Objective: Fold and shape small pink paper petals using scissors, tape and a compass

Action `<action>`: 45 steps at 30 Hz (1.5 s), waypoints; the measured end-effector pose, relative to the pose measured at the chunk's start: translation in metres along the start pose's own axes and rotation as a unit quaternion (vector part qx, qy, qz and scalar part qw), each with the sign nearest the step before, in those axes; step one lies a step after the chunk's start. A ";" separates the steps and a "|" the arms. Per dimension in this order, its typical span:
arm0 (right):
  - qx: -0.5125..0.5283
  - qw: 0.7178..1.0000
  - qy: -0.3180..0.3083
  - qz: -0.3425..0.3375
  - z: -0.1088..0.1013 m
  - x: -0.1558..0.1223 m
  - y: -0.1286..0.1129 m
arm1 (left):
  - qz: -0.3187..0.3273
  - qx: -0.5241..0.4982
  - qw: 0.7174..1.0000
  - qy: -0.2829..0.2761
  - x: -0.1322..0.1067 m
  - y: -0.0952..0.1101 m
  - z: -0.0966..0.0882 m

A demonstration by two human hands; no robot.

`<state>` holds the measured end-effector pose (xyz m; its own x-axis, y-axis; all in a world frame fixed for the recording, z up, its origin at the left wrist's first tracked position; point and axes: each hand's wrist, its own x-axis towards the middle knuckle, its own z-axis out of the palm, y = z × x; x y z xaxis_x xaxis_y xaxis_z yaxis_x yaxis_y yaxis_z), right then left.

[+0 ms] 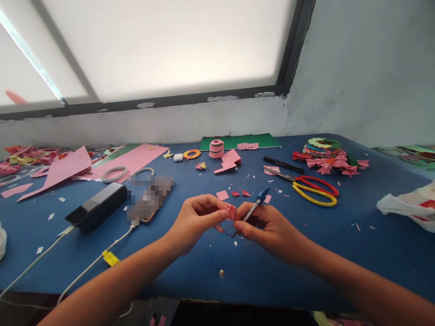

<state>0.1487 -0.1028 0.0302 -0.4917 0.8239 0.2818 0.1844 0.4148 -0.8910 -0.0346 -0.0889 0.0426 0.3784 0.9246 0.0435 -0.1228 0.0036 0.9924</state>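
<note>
Over the middle of the blue table, my left hand (pixel 200 216) pinches a small folded pink paper piece (pixel 232 211) between thumb and fingertips. My right hand (pixel 263 224) is closed around a pen (pixel 253 208) with a blue end, which slants up to the right; its fingertips meet the pink paper. Just beyond my hands lie a pink paper square (pixel 222 195) and two small folded pink pieces (pixel 240 193). Farther right rest scissors (pixel 307 186) with one red and one yellow handle, beside a black pen-like stick (pixel 283 164).
Left are a black box-shaped device (pixel 98 206) with a white cable (pixel 88 267), a pixelated phone-like object (pixel 151 199), and pink sheets (pixel 132 160). A green board (pixel 241 141) and ring stack (pixel 216 149) stand behind. Paper stars (pixel 331 163) and a plastic bag (pixel 411 206) are right.
</note>
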 end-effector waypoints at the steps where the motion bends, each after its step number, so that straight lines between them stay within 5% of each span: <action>1: -0.019 1.000 -0.010 0.006 -0.005 0.001 -0.002 | 0.002 -0.005 1.000 0.011 0.001 0.001 -0.001; 5: -0.173 0.975 -0.112 0.084 -0.043 0.007 -0.009 | 0.019 -0.016 0.998 0.055 0.004 0.010 -0.008; 8: -0.308 0.913 -0.189 0.187 -0.077 0.014 -0.005 | 0.033 -0.027 0.997 0.068 0.004 0.015 -0.013; 12: -0.440 0.843 -0.183 0.247 -0.102 0.020 0.016 | 0.046 -0.019 0.996 0.077 0.003 0.019 -0.017; 17: -0.480 0.814 -0.176 0.277 -0.105 0.026 0.044 | 0.045 -0.003 0.995 0.089 0.003 0.020 -0.016; 22: -0.479 0.847 -0.107 0.206 -0.086 0.055 0.054 | 0.039 0.016 0.995 0.086 0.002 0.021 -0.016; 26: -0.436 0.881 -0.129 0.129 -0.070 0.076 0.061 | 0.043 0.030 0.996 0.072 0.000 0.021 -0.016; 35: -0.361 0.923 -0.116 0.061 -0.065 0.065 0.069 | 0.050 0.037 0.996 0.069 -0.004 0.022 -0.013; 45: -0.153 0.987 0.052 -0.018 -0.029 0.036 -0.007 | 0.058 0.030 0.997 0.046 -0.006 0.019 -0.011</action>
<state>0.1542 -0.0653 0.0569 -0.4162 0.8351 0.3598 0.4253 0.5285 -0.7347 -0.0495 -0.0902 0.0595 0.2781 0.9488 0.1500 -0.1043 -0.1254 0.9866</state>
